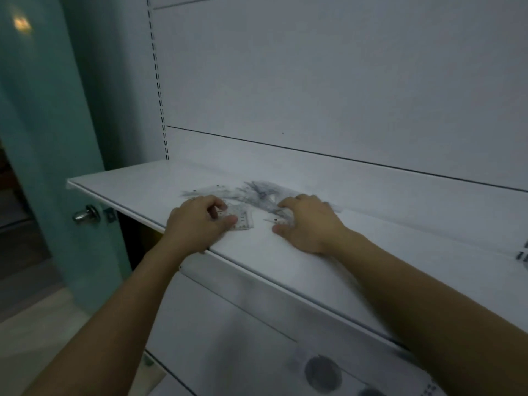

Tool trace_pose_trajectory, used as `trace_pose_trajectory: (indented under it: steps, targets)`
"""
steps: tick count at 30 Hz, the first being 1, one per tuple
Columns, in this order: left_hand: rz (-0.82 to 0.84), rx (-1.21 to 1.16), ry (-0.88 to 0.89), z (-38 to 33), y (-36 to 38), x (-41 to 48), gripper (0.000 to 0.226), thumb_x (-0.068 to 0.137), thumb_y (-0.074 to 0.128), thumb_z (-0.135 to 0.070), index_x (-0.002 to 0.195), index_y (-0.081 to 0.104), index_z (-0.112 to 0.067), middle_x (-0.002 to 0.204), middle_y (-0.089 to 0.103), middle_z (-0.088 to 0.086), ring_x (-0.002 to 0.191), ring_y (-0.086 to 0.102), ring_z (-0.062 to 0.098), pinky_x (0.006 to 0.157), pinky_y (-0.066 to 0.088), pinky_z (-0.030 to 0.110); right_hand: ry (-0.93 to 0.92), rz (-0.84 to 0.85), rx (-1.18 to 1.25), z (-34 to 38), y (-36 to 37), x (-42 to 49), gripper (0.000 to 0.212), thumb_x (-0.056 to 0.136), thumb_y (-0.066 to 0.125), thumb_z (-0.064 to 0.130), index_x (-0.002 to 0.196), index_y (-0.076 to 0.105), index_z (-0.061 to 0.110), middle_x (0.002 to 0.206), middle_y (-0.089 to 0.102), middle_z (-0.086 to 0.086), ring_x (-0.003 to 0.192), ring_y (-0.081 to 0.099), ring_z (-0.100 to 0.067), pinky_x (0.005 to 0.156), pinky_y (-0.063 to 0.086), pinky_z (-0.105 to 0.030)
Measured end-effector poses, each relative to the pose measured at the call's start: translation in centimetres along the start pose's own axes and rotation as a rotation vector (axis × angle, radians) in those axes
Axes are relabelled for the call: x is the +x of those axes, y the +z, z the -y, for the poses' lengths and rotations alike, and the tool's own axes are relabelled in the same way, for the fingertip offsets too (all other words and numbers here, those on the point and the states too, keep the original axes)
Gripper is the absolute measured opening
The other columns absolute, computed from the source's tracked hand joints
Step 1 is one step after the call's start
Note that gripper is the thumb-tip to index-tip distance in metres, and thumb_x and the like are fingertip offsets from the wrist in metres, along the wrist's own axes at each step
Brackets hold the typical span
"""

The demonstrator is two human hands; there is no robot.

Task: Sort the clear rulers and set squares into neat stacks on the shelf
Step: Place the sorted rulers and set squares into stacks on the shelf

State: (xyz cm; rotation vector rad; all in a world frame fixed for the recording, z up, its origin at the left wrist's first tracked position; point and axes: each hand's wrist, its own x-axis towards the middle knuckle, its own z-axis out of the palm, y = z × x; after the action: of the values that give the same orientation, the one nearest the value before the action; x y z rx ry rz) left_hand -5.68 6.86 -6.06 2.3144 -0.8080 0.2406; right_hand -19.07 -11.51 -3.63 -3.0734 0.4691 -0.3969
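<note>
shelf: a white shelf (400,224) carries everything, and its front edge runs under both wrists.
heap: the clear rulers and set squares lie in a loose heap (257,192) on the middle of the shelf, just beyond both hands. they overlap at odd angles and no neat stack shows yet.
left hand: the left hand (200,221) has its fingers curled, thumb and fingers pinching a clear marked piece (243,221) close to the shelf's front edge.
right hand: the right hand (310,224) has its fingers curled down onto a second clear piece (281,218) at the near side of the heap, with the thumb lying out on the shelf. it looks like a hold, though blur hides the detail.
step, as i judge it: early, drawing single pieces out of the heap to sort them.
risk, mixed stacks: clear plastic on white in dim light hides edges, so two clinging pieces could pass as one.
risk, a drop: the left piece sits near the front edge and could slide off.
risk, scatter: a piece pulled from under the heap could drag its neighbours askew.
nearby: a green door (43,138) with a metal knob (85,215) stands left of the shelf.
</note>
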Motion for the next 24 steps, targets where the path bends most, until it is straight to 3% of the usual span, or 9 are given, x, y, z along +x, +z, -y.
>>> trace_pose_trajectory:
  steps: [5,8,13,15,17,19,21,24]
  targets:
    - [0.015,-0.05,0.014,-0.8,0.0,0.0,0.037,0.075,0.07,-0.057,0.102,0.061,-0.032,0.093,0.059,-0.009,0.079,0.055,0.01,0.055,0.04,0.022,0.17,0.128,0.037,-2.6,-1.4,0.3,0.077,0.081,0.055,0.068,0.142,0.042,0.023,0.145,0.045,-0.007,0.13,0.042,-0.029,0.107,0.035,-0.038]
    - [-0.013,-0.06,0.065,-1.5,0.2,-0.1,0.042,0.071,0.074,-0.055,0.102,0.062,-0.03,0.09,0.059,-0.007,0.078,0.052,0.008,0.062,0.041,0.026,0.167,0.194,0.084,-3.3,-1.9,0.1,0.064,0.083,0.062,0.057,0.133,0.054,0.019,0.136,0.054,-0.005,0.123,0.049,-0.025,0.101,0.038,-0.03]
    - [-0.028,-0.108,0.156,-2.8,0.9,0.2,0.033,0.077,0.076,-0.041,0.103,0.066,-0.025,0.09,0.061,-0.005,0.076,0.052,0.008,0.064,0.039,0.025,0.168,0.114,0.226,-3.8,-2.2,0.0,0.053,0.077,0.077,0.042,0.122,0.063,0.018,0.122,0.059,-0.002,0.114,0.054,-0.02,0.088,0.037,-0.022]
    - [-0.03,-0.177,0.187,-3.3,1.1,0.3,0.022,0.084,0.071,-0.033,0.101,0.07,-0.02,0.09,0.064,-0.003,0.075,0.055,0.009,0.068,0.043,0.026,0.176,0.079,0.275,-4.3,-2.6,-0.2,0.039,0.077,0.079,0.031,0.111,0.068,0.017,0.105,0.062,0.001,0.099,0.058,-0.016,0.08,0.037,-0.019]
    - [-0.042,-0.235,0.207,-3.9,1.0,0.2,0.015,0.088,0.066,-0.026,0.094,0.073,-0.015,0.085,0.067,-0.003,0.07,0.057,0.009,0.07,0.049,0.027,0.214,0.061,0.45,-5.0,-3.5,-0.6,0.019,0.079,0.077,0.015,0.098,0.072,0.012,0.083,0.068,-0.001,0.072,0.064,-0.013,0.07,0.045,-0.022]
    - [-0.027,-0.251,0.219,-4.8,0.7,0.2,0.013,0.089,0.065,-0.023,0.089,0.073,-0.014,0.079,0.068,-0.004,0.065,0.058,0.006,0.066,0.049,0.023,0.249,0.047,0.609,-5.9,-4.6,-1.2,0.011,0.08,0.074,0.004,0.091,0.073,0.006,0.072,0.072,-0.008,0.059,0.066,-0.014,0.064,0.055,-0.028]
    - [-0.005,-0.262,0.222,-6.0,0.4,0.4,0.009,0.088,0.067,-0.022,0.084,0.072,-0.017,0.073,0.068,-0.006,0.057,0.061,0.005,0.056,0.046,0.013,0.264,0.023,0.617,-7.0,-6.0,-2.0,0.012,0.077,0.075,0.005,0.089,0.074,0.008,0.073,0.073,-0.006,0.063,0.066,-0.012,0.065,0.056,-0.024]
    - [0.027,-0.329,0.233,-8.6,0.5,0.6,0.011,0.087,0.067,-0.022,0.08,0.071,-0.016,0.068,0.07,-0.002,0.051,0.065,0.004,0.047,0.045,0.009,0.265,-0.057,0.554,-8.7,-8.4,-3.9,0.009,0.073,0.08,0.012,0.079,0.076,0.017,0.072,0.071,0.008,0.07,0.062,-0.001,0.063,0.045,-0.014]
